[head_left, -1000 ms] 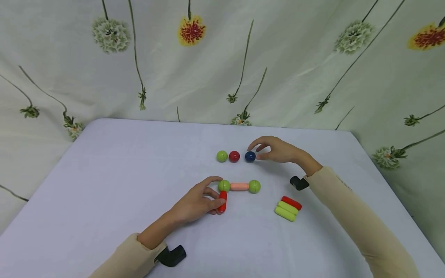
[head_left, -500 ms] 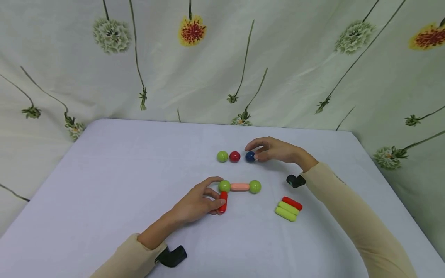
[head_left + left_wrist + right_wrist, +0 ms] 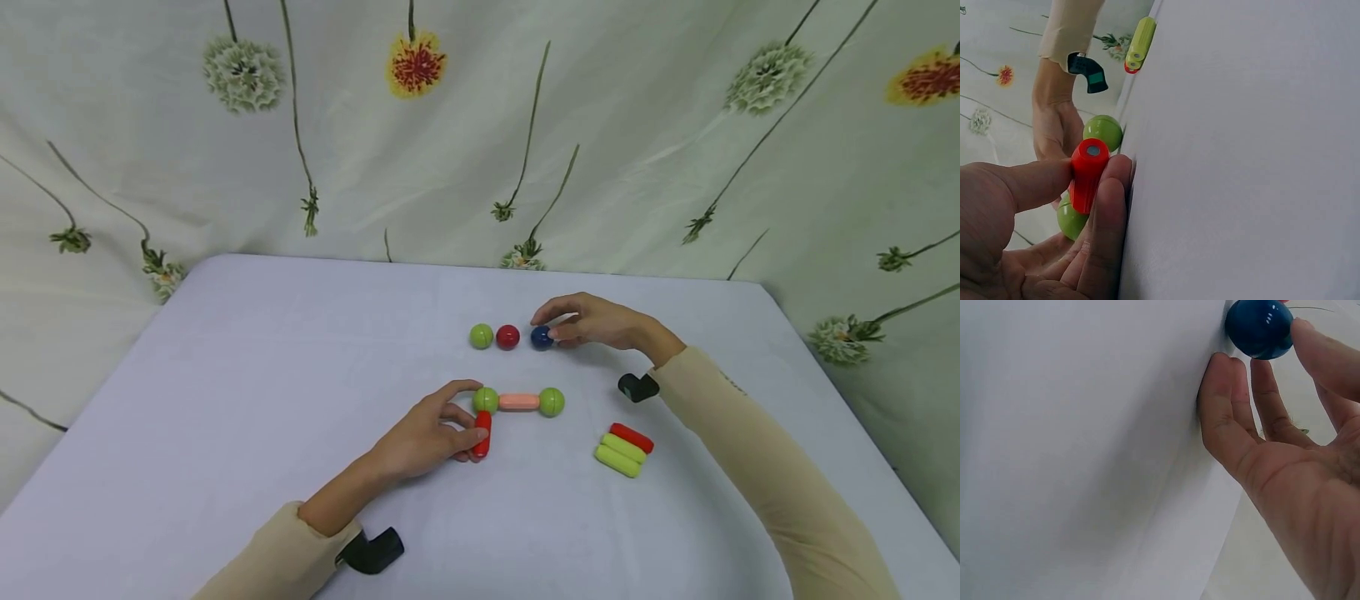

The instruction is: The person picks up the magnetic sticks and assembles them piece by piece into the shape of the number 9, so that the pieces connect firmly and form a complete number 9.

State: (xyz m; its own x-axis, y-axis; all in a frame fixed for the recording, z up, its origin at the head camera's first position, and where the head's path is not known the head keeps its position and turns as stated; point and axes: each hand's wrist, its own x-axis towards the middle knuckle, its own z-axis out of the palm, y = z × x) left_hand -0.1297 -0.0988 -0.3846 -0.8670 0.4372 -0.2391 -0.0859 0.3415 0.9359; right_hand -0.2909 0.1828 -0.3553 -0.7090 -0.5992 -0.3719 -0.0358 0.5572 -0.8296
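The right hand point(image 3: 596, 323) now has its thumb and forefinger closed on the blue ball point(image 3: 542, 337), where a second ago the fingertips only hovered at the ball's side; the wrist view shows the thumb pressed to the blue ball point(image 3: 1260, 328) with the other fingers lying just below it against the desk point(image 3: 262, 375). The blue ball sits on the desk, just to the right of the red ball point(image 3: 507, 337), and has not shifted since the earlier frames. The green ball point(image 3: 482, 336) lies on the far side of the red ball from the blue one.

The left hand point(image 3: 423, 437) stays as before, pinching the red rod point(image 3: 482, 433) between thumb and fingers. That rod meets the left green ball point(image 3: 485, 400), which joins the pink rod point(image 3: 519, 402) and a second green ball point(image 3: 551, 402).
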